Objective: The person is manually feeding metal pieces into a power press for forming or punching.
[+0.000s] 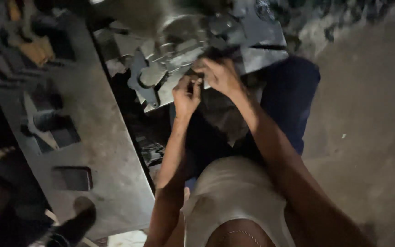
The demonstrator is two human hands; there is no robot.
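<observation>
There are 2 bare hands, a left hand [186, 93] and a right hand [220, 75], at 1 grey metal machine assembly [179, 59]. 1 long grey metal plate [101, 151] shows 2 dark rectangular cut-outs [72, 178]. 1 yellow-orange object [37, 48] lies apart.

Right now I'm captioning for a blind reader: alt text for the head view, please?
Both hands, left hand and right hand, press together against a grey metal machine assembly above the person's lap. A long grey metal plate with cut-outs lies to the left.

Both hands [206, 84] meet at the machine part [179, 59]; metal plate [101, 151] lies left.
</observation>
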